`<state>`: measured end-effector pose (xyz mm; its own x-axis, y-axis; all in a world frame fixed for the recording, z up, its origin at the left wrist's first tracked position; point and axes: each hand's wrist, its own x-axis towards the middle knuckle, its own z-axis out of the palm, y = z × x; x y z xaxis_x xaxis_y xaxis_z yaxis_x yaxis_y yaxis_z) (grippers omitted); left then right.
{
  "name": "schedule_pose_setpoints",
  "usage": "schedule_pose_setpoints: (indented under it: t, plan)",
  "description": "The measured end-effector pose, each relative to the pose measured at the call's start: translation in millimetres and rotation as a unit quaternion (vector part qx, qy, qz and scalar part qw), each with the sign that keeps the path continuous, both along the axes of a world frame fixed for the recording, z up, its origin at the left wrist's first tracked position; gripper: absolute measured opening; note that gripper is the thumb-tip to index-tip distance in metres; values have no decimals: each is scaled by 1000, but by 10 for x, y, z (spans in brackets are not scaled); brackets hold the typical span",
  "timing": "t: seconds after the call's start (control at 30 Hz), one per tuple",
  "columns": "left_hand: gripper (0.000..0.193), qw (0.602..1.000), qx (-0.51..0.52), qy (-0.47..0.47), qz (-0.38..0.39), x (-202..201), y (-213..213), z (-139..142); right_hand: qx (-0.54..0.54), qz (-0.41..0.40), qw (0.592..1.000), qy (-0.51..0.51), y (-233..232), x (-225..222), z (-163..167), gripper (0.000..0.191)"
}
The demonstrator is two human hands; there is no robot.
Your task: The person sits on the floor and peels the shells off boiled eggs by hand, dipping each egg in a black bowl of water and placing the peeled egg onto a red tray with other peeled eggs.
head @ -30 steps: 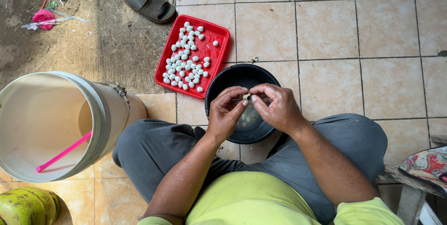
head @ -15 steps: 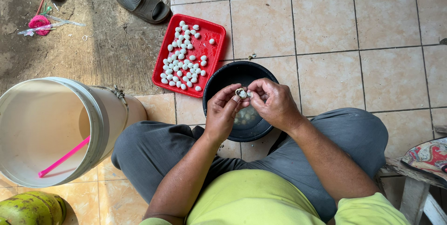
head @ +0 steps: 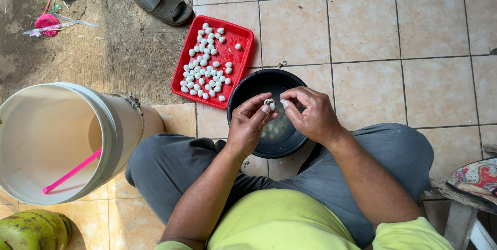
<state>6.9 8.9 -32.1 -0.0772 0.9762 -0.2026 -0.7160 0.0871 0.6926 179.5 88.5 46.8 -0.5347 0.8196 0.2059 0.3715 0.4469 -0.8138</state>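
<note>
A floor (head: 393, 32) of pale beige tiles fills the right and lower part of the view, and gives way at the upper left to a patch of bare, rough concrete (head: 103, 48). The person sits low over the tiles in grey trousers and a yellow-green shirt, knees spread. Off the left knee, near the floor's left edge, a large white bucket (head: 111, 136) lies tipped on its side, with a pink stick (head: 72, 171) resting inside it. In the bottom left corner sits a green fruit (head: 31, 229). Between the knees stands a round black bowl (head: 253, 87) holding dim water and a few small pieces. Touching its upper left rim is a red rectangular tray (head: 240, 48) spread with many small white peeled balls (head: 204, 69). Two dark sandals (head: 163, 5) lie on the concrete near the top edge, and a pink tuft of plastic (head: 46, 22) lies well to their left. Over the bowl, the left hand (head: 248, 126) is curled, its thumb and fingertips pinched on a small pale speckled egg (head: 269, 104). The right hand (head: 310, 113) is half closed, its thumb and forefinger meeting at the same egg.
</note>
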Motion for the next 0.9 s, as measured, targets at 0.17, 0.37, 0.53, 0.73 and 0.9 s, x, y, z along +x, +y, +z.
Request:
schedule_pose_setpoints:
  t: [0.17,0.37,0.53,0.73,0.9]
  plan:
    - [30,996,25,89,-11,49,-6,15,7,15,1000,3,-33,-54,31,14]
    - [27,982,49,184,14,86,-6,69,34,24,999,-17,-46,-44,35,15]
    - [27,980,41,196,10,83,4,102,52,34,997,-48,-21,-44,37,12]
    - [27,979,41,200,-4,71,-33,107,30,26,998,-40,-25,-48,36,10]
    - [30,999,26,34,-12,73,-21,72,127,20,991,-36,18,-11,56,13]
